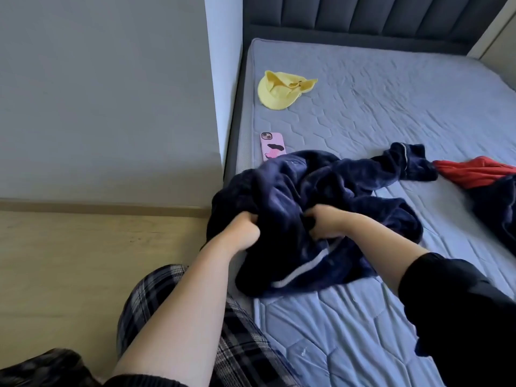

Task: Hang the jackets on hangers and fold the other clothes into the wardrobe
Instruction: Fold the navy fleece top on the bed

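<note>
Mattress [391, 113]: one yellow hat [279, 90], one phone [272, 145]; both hands' grip closed on navy garment [307, 180].

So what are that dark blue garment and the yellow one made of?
The navy garment, gripped by both hands, looks like plush fleece or velour: soft sheen, thick folds. The yellow garment looks like thin matte cotton knit, lying flat and crisp-edged. Neither is certain.
</note>
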